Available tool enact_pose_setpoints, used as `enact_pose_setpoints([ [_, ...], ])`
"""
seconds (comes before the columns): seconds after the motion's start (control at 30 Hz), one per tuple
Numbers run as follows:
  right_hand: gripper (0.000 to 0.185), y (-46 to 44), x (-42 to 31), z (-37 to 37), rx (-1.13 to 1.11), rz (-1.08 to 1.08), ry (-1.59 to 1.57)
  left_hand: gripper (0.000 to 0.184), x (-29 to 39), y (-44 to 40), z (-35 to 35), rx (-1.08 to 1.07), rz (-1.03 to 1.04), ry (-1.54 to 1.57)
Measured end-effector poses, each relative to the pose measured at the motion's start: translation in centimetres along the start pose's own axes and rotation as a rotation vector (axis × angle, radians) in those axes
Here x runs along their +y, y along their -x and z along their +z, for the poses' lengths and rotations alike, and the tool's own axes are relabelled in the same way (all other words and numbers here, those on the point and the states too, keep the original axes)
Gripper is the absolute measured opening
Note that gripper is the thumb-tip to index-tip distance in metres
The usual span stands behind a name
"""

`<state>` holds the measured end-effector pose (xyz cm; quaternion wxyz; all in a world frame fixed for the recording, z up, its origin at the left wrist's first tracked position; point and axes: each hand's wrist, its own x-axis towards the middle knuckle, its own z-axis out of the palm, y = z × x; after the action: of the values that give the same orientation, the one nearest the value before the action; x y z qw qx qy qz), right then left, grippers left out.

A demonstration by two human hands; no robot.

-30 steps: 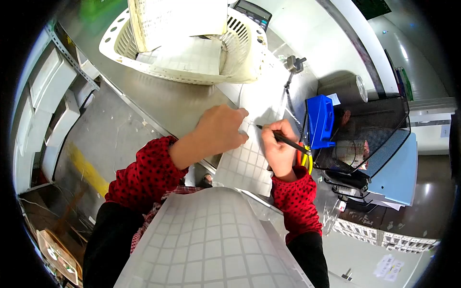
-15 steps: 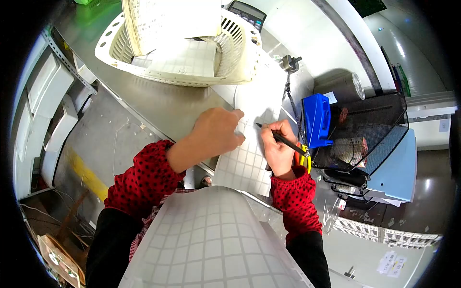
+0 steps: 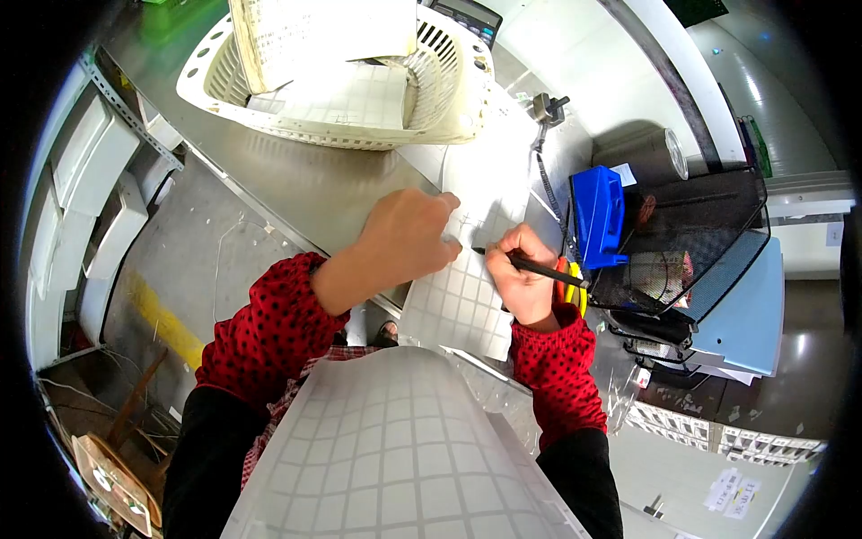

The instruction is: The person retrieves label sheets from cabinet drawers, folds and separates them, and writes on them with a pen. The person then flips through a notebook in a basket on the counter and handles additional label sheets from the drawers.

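Observation:
A long white sheet with a grid of squares (image 3: 456,301) runs over the metal table and its edge. My right hand (image 3: 523,274) holds a black pen (image 3: 548,270), with the tip on or just above the sheet. My left hand (image 3: 409,235) rests at the sheet's left side, its fingers curled and the fingertips at the paper; whether they pinch anything is hidden. Another part of the gridded sheet (image 3: 386,449) hangs close in front of my body.
A white basket (image 3: 337,135) holding an open notebook (image 3: 323,31) stands at the back, near a calculator (image 3: 469,18). On the right are a blue holder (image 3: 597,217), a black mesh tray (image 3: 700,234), yellow-handled scissors (image 3: 575,289) and a metal can (image 3: 646,154).
The pen has moved slightly down the sheet with my right hand and lies flatter. My left hand has stayed nearly in place. The view has shifted slightly.

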<state>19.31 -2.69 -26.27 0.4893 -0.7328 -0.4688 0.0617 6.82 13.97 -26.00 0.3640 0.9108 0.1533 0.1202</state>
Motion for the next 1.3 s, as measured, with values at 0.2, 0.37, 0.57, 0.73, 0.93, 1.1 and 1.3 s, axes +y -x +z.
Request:
enact_pose_setpoints([
  [0.2,0.017,-0.4,-0.6,0.7,0.117,0.182,-0.092,0.048,0.2,0.1,-0.1,0.009,-0.002,-0.008],
  [0.37,0.018,-0.5,-0.1,0.5,0.116,0.043,0.04,0.048,0.0,0.1,0.3,0.05,0.02,-0.024],
  [0.57,0.019,-0.3,-0.1,0.4,0.085,0.037,0.044,0.049,0.2,0.3,0.0,0.035,0.011,-0.005],
  [0.73,0.018,-0.2,-0.3,0.3,0.025,0.076,-0.039,0.043,0.5,0.4,-0.3,0.058,0.023,-0.002],
  [0.93,0.008,-1.0,-4.3,-2.1,0.103,0.292,-0.43,0.047,0.2,0.6,-1.0,0.124,0.055,-0.038],
  [1.1,0.033,1.9,-15.4,-8.8,0.049,-0.151,-0.73,0.051,-0.9,0.7,-1.5,0.009,0.073,0.191],
  [1.3,0.028,2.4,-26.0,-14.5,-0.309,-0.415,-0.172,0.052,-0.8,0.4,-1.8,-0.086,0.033,0.261],
])
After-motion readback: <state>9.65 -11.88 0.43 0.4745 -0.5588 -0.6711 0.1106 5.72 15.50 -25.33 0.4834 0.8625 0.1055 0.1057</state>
